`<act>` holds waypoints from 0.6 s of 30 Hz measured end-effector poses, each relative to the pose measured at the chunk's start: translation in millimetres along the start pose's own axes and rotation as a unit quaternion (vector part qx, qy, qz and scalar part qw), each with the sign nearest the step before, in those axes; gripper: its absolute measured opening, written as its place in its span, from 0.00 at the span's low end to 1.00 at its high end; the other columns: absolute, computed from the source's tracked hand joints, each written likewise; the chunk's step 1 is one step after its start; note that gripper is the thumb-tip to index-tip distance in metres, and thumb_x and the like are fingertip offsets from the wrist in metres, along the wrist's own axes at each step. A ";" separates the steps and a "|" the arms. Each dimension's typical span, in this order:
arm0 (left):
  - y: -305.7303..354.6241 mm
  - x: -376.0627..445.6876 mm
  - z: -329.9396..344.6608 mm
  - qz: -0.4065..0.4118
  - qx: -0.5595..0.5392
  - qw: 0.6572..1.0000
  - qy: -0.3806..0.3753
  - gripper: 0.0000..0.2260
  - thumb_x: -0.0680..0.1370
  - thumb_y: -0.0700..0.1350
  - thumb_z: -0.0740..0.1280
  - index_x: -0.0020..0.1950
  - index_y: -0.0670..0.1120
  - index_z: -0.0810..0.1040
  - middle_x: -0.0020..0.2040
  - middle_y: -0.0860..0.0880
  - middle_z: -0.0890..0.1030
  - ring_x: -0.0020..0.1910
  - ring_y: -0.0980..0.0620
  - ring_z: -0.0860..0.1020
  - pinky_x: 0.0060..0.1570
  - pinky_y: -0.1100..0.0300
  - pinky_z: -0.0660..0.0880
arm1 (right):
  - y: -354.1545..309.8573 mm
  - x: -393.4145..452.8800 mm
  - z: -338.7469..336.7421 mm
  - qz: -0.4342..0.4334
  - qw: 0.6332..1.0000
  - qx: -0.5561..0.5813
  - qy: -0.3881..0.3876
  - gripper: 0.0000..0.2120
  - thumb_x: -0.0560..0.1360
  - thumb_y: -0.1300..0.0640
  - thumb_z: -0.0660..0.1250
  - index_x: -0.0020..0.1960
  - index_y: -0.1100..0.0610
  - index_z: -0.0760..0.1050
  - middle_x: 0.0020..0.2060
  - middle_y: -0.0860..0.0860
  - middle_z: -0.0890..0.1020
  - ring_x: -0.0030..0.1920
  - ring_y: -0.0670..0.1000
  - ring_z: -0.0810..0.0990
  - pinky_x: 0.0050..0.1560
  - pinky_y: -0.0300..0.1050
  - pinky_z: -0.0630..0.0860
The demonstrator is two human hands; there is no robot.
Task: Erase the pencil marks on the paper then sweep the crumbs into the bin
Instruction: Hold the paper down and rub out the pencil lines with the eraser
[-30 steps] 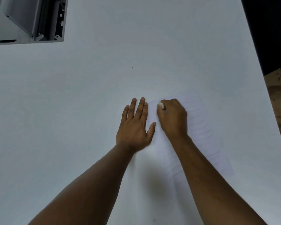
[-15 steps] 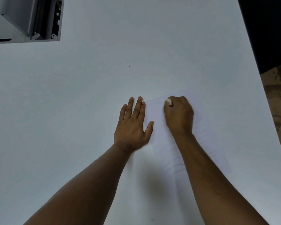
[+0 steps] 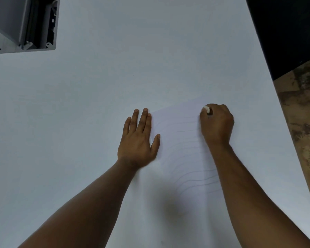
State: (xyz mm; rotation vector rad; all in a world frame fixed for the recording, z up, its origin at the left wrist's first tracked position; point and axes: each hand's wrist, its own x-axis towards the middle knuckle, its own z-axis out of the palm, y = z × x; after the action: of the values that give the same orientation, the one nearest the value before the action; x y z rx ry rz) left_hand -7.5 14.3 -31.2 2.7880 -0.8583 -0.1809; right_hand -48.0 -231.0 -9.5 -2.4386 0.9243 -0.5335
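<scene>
White tabletop (image 3: 97, 122) fills the view, a grey bin (image 3: 23, 24) cut off at its far left corner, contents hidden. Left hand (image 3: 139, 138) lies flat, fingers spread, on the paper's (image 3: 179, 140) left edge. Right hand (image 3: 217, 122) is closed around a white eraser (image 3: 206, 109) near the sheet's far edge; faint wavy pencil marks (image 3: 195, 178) seemingly remain nearer the person.

On the table (image 3: 79, 122) a sheet of paper (image 3: 179, 144) lies toward four o'clock of its middle. The left hand (image 3: 138, 138) rests flat at the paper's nine o'clock edge, fingers toward twelve. The right hand (image 3: 217, 122) sits on the paper's one o'clock part, with an eraser (image 3: 206, 109) at its twelve o'clock tip, touching the sheet. Pencil lines (image 3: 195, 178) run across the paper between the two forearms. The bin (image 3: 21, 24) stands far off at ten o'clock
</scene>
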 end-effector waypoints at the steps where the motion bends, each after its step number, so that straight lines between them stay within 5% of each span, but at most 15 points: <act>1: 0.2 0.3 -0.2 0.000 0.000 1.000 0.000 0.33 0.84 0.60 0.49 0.84 0.41 0.53 0.85 0.47 0.50 0.83 0.46 0.42 0.81 0.46 0.45 | -0.9 -0.3 0.0 -0.009 1.000 0.004 0.001 0.07 0.73 0.60 0.65 0.41 0.58 0.81 0.37 0.55 0.80 0.37 0.55 0.78 0.38 0.44 0.70; 7: 0.3 0.9 0.7 0.000 0.005 1.000 -0.001 0.34 0.84 0.61 0.49 0.84 0.42 0.52 0.85 0.47 0.49 0.83 0.47 0.42 0.81 0.47 0.45 | -44.1 -37.2 16.9 -0.108 0.992 0.036 -0.059 0.04 0.74 0.59 0.67 0.43 0.56 0.80 0.39 0.52 0.79 0.36 0.52 0.77 0.36 0.43 0.72; 14: 1.1 0.4 -0.2 0.001 -0.002 1.000 -0.002 0.33 0.84 0.60 0.49 0.84 0.42 0.53 0.85 0.47 0.49 0.83 0.47 0.42 0.81 0.46 0.46 | 3.0 2.1 -6.3 -0.025 0.999 0.016 -0.018 0.05 0.75 0.58 0.66 0.45 0.56 0.81 0.41 0.54 0.80 0.39 0.56 0.79 0.39 0.48 0.77; 18: 1.1 0.2 -2.2 -0.001 -0.005 1.000 -0.010 0.33 0.84 0.60 0.49 0.84 0.43 0.50 0.85 0.48 0.47 0.83 0.48 0.40 0.81 0.48 0.43 | -17.9 -12.5 -3.1 -0.082 0.993 0.063 -0.050 0.05 0.76 0.58 0.68 0.48 0.56 0.82 0.40 0.53 0.80 0.38 0.49 0.78 0.42 0.43 0.74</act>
State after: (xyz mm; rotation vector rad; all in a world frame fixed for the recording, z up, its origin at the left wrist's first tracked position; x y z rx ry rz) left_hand -7.6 13.7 -28.9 2.7821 -0.8581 -0.2129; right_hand -49.2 -211.4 0.7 -2.4154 0.6342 -0.5054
